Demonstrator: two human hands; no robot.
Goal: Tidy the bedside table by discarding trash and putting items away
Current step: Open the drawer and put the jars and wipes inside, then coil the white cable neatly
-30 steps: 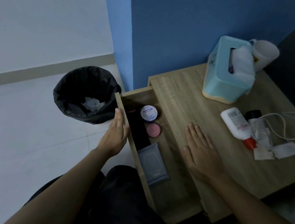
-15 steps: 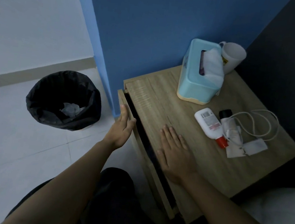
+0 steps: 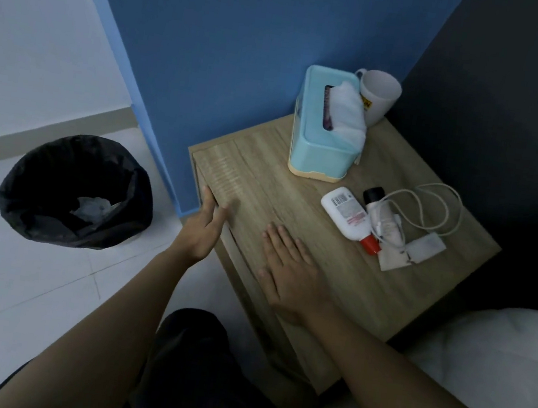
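Observation:
The wooden bedside table (image 3: pixel 296 187) has its drawer pushed in flush. My left hand (image 3: pixel 201 229) presses flat against the drawer front at the table's left edge, fingers apart, holding nothing. My right hand (image 3: pixel 289 274) lies palm down on the tabletop near the front edge, empty. On the right of the top lie a white bottle with a red cap (image 3: pixel 349 217), a black-capped tube (image 3: pixel 383 214), a white charger with its cable (image 3: pixel 427 245) and a crumpled wrapper (image 3: pixel 391 260).
A light blue tissue box (image 3: pixel 322 142) and a white mug (image 3: pixel 377 95) stand at the back of the table against the blue wall. A black-lined bin (image 3: pixel 76 192) holding crumpled paper stands on the tiled floor to the left. White bedding (image 3: pixel 495 360) lies at the right.
The drawer, open a second ago with jars and a packet inside, has been pushed shut by my left hand. My right hand stayed flat on the tabletop.

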